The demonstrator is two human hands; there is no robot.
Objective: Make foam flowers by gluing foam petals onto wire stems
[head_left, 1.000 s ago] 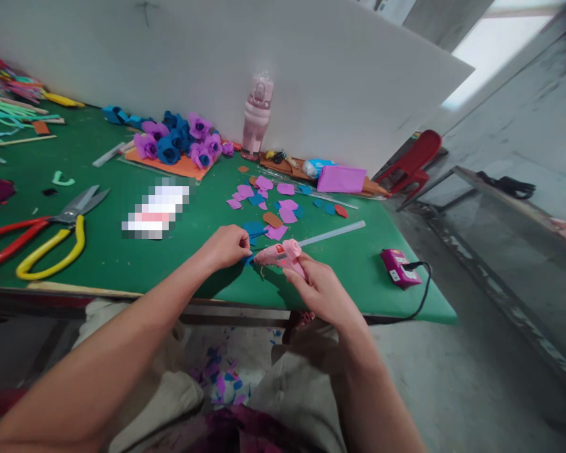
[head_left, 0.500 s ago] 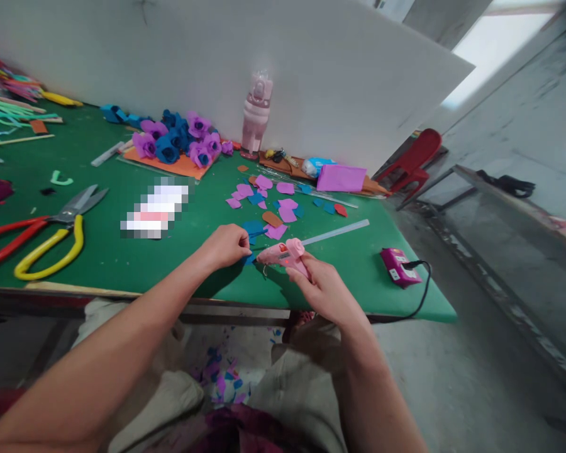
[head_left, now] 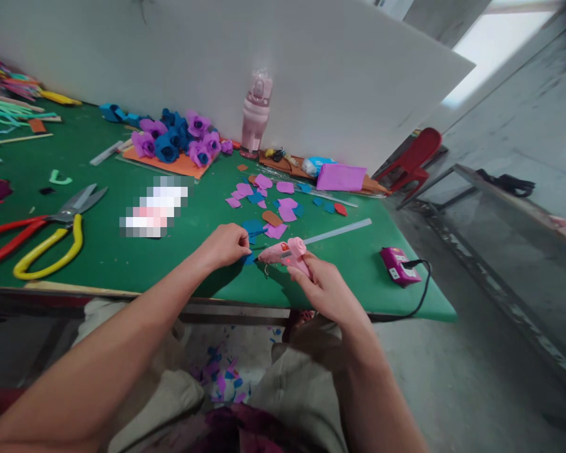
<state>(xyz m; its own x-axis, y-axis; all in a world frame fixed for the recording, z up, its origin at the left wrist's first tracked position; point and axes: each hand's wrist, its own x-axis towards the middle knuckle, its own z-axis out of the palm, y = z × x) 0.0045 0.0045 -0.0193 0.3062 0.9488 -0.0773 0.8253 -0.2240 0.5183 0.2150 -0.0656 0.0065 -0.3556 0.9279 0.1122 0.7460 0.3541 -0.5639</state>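
My right hand [head_left: 325, 289] grips a pink glue gun [head_left: 283, 253] near the front edge of the green table [head_left: 122, 251]; a clear glue stick [head_left: 338, 231] juts from its back. The gun's nozzle points left at a small blue foam piece [head_left: 251, 258] pinched in my left hand [head_left: 226, 245]. Loose purple and blue foam petals [head_left: 283, 207] lie just beyond both hands.
Large red and yellow scissors [head_left: 42, 236] lie at the left. Finished purple and blue foam roses [head_left: 179, 141] sit on an orange sheet by a pink bottle [head_left: 256, 116]. A magenta plug box [head_left: 399, 267] with a black cord sits at the right. A white board stands behind the table.
The glue gun and its stick have shifted slightly up and to the right in my right hand. My left hand has stayed in place.
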